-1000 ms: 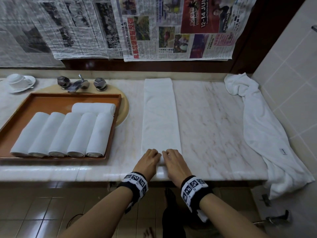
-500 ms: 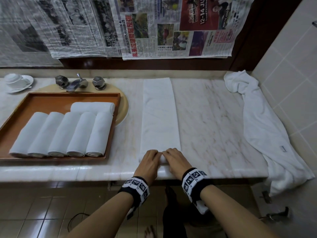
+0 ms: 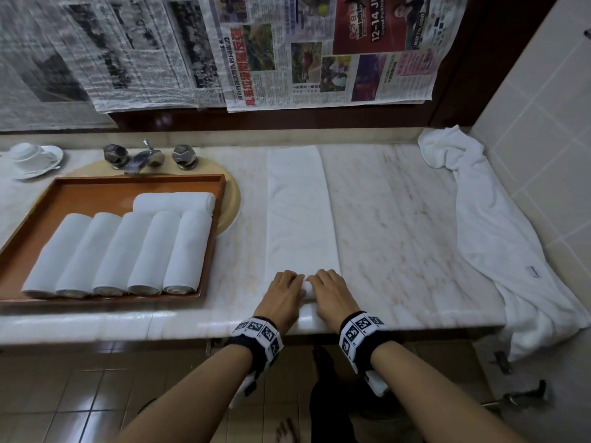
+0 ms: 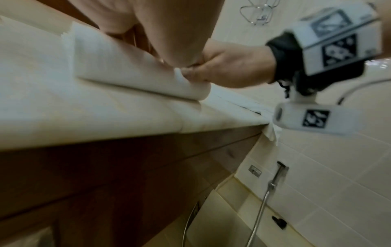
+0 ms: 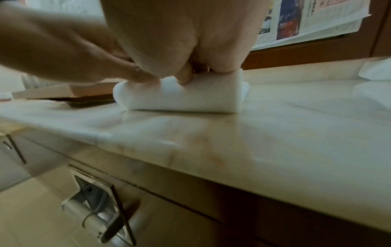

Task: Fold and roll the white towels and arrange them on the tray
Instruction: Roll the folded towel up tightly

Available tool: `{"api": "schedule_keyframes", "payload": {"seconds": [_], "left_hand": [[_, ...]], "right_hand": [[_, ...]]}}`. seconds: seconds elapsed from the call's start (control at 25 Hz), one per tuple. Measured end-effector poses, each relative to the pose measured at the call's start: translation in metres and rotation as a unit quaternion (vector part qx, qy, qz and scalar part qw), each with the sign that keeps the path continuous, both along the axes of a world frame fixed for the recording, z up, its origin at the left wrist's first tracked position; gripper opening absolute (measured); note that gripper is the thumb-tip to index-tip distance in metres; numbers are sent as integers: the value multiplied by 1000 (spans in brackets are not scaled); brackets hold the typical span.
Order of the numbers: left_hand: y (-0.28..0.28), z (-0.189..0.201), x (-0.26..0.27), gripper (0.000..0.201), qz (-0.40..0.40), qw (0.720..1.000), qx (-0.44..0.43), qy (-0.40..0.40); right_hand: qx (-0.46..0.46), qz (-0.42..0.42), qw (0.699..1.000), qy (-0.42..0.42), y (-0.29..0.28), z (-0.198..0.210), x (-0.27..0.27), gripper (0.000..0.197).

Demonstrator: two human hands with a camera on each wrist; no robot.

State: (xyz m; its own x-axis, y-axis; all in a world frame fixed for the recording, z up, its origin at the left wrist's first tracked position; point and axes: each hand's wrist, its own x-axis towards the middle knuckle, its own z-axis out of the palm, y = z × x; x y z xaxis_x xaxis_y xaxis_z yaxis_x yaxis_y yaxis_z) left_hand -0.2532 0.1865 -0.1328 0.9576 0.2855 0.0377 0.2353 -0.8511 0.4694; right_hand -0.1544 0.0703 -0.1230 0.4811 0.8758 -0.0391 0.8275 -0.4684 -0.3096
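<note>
Little has shifted since a second ago: both hands sit at the near end of the folded towel as before, the roll under them barely further along the strip.

Landmark: the folded towel, a long white strip lying on the marble counter, running from the back wall to the front edge.

Far left of the towel, at the back: an upturned white cup on a saucer. Nearer, the faucet with two faceted knobs, over a beige basin. An orange-brown tray lies over that basin, left of the towel. On it, five rolled towels lie side by side, touching, with a sixth rolled towel crosswise behind them.

At the towel's near end: left hand and right hand, side by side, nearly touching. Fingers of both are curled down over the started roll, thumbs tucked against its near side; both hands clamp it. Wrist views show the roll short and thick, resting on the counter.

Right of the towel, well apart: a loose white towel, crumpled at the back corner and draped over the front edge beside the tiled wall.

Above, behind the towel: newspaper sheets hang across the wall.
</note>
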Motion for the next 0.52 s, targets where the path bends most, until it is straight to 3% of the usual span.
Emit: {"api": "schedule_keyframes", "payload": {"seconds": [0.08,0.16,0.32,0.44,0.52], "left_hand": [[-6,-9,-13,53,-28,998,-14,-57],[-5,-16,-16,63,-36,997,-1,-62],[11,-4,9,35,-41,999,21,27],[15,5,22,34,-34,997,36,67],[11,7,22,37,-13,997,44,56]], "right_hand": [[-29,4,1000,10,0,2,3,44],[-13,-7,1000,-5,-4,1,0,45],[40,-25,995,-92,-10,-14,-18,62],[25,0,995,-98,-12,-17,-20,77],[18,2,996,-90,-8,-13,-11,72]]}}
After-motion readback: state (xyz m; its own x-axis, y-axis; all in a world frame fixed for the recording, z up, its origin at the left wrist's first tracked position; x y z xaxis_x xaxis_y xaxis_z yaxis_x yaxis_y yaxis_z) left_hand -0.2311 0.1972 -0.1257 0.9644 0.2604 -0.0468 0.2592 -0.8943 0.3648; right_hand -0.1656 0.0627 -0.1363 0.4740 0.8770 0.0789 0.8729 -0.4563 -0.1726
